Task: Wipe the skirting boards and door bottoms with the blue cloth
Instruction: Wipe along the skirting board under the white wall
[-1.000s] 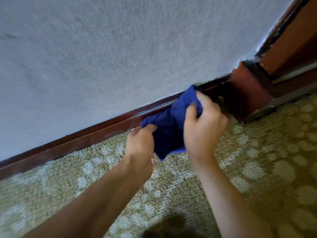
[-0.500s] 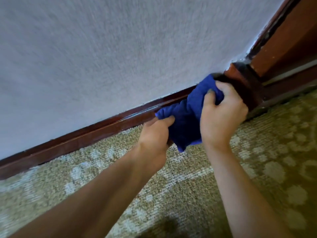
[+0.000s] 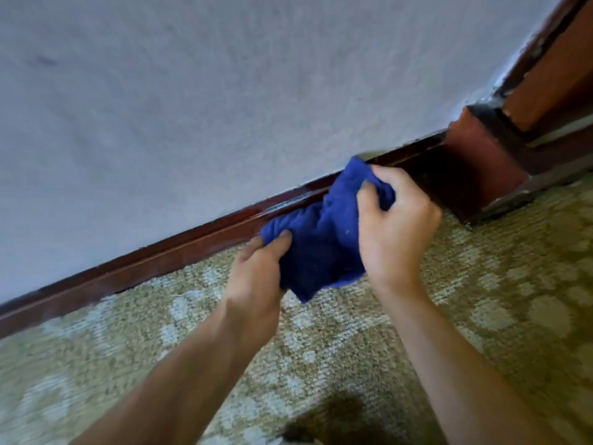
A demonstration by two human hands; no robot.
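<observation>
Both hands on the blue cloth (image 3: pixel 321 239), bunched up vs. the dark red skirting board (image 3: pixel 167 252) at the foot of the grey wall (image 3: pixel 224 91). L hand (image 3: pixel 256 277) pinches the cloth's lower-left end, fingers curled round it. R hand (image 3: pixel 398 226) grips the upper end, thumb dug into the folds. Cloth's top seems to touch the board's upper edge, tho blur makes that unsure. Door frame (image 3: pixel 481 168) stands just right of the R hand, at the patterned carpet (image 3: pixel 481 316) edge.
</observation>
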